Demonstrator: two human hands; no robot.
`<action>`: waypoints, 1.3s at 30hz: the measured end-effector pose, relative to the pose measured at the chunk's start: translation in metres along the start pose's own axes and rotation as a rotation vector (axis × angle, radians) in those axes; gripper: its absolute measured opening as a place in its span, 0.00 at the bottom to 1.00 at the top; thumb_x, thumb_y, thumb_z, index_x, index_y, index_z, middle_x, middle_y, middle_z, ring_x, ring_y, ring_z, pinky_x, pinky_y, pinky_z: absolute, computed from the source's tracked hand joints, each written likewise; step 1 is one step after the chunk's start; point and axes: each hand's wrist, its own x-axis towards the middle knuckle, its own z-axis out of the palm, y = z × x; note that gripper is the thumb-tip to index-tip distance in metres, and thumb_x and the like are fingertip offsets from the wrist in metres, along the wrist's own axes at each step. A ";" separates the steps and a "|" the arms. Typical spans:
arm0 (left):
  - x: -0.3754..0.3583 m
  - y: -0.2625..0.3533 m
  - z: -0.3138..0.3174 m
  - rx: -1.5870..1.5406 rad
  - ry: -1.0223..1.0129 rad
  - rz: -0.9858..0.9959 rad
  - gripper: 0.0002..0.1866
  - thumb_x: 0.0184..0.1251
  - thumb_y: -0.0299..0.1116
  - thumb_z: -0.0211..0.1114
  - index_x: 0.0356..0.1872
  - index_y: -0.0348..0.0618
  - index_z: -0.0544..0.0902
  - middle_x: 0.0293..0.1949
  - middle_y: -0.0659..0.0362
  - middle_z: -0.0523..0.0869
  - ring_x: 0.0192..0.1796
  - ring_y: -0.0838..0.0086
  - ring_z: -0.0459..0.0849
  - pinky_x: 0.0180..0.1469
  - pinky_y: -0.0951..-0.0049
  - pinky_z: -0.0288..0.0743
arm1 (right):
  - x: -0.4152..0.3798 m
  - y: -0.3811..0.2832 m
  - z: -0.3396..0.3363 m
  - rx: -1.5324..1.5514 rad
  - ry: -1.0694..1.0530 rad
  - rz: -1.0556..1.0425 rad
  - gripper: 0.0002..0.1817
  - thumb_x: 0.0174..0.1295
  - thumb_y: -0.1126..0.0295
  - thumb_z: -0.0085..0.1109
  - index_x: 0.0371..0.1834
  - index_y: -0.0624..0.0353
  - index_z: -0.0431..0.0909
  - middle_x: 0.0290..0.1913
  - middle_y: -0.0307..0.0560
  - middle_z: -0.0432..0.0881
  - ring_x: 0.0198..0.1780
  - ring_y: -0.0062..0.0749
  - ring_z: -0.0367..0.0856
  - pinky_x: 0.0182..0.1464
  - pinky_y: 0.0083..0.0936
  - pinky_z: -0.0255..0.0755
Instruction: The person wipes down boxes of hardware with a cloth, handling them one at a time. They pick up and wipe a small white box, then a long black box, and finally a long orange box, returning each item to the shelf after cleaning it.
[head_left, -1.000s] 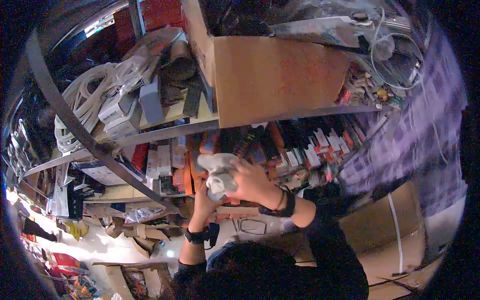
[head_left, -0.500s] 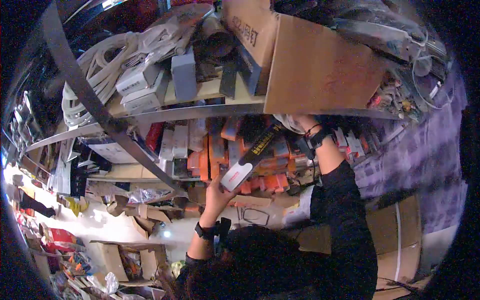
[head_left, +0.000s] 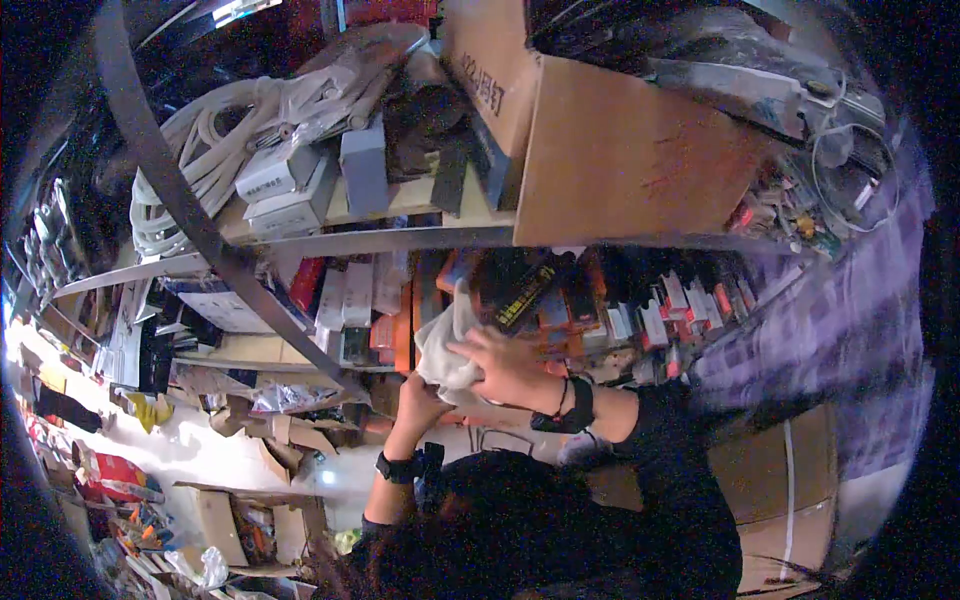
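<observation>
A long flat black bar [head_left: 527, 300] with yellow lettering, shaped like a chainsaw guide bar, slants up and to the right in front of the shelf. My left hand [head_left: 418, 404] is closed around its lower end, which the cloth mostly hides. A crumpled white cloth [head_left: 447, 345] is draped over that end. On top of it, my right hand [head_left: 505, 368] presses the cloth against the bar, with its fingers curled and partly spread. Both wrists wear dark bands.
Orange and white small boxes [head_left: 655, 325] line the shelf behind my hands. Above, a metal shelf edge [head_left: 380, 240] carries a large cardboard box [head_left: 630, 150], coiled white hose [head_left: 190, 165] and a grey box [head_left: 364, 170]. Open cartons [head_left: 215, 520] stand on the floor at lower left.
My right hand has come down and left with the white cloth, from the bar's upper end to its lower end. The cloth now covers the bar's pale end.
</observation>
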 end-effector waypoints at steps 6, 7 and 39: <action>-0.004 0.014 -0.005 0.147 -0.024 0.015 0.21 0.34 0.28 0.71 0.32 0.35 0.72 0.26 0.61 0.77 0.31 0.82 0.73 0.33 0.79 0.69 | 0.017 0.076 -0.048 -0.089 -0.043 0.382 0.23 0.35 0.62 0.60 0.42 0.44 0.74 0.39 0.42 0.73 0.41 0.36 0.73 0.38 0.28 0.68; -0.002 -0.013 -0.005 0.142 -0.028 0.003 0.20 0.34 0.29 0.71 0.31 0.36 0.72 0.25 0.60 0.75 0.29 0.81 0.72 0.32 0.79 0.68 | 0.018 0.096 -0.062 0.004 0.026 0.509 0.23 0.37 0.60 0.59 0.42 0.46 0.73 0.43 0.44 0.73 0.43 0.35 0.73 0.39 0.29 0.68; -0.004 0.080 -0.012 0.270 -0.072 0.433 0.37 0.40 0.37 0.65 0.56 0.45 0.61 0.57 0.48 0.57 0.62 0.55 0.52 0.59 0.56 0.47 | -0.019 0.000 0.002 0.388 0.335 0.240 0.40 0.33 0.70 0.66 0.53 0.59 0.55 0.50 0.53 0.61 0.53 0.42 0.62 0.50 0.30 0.61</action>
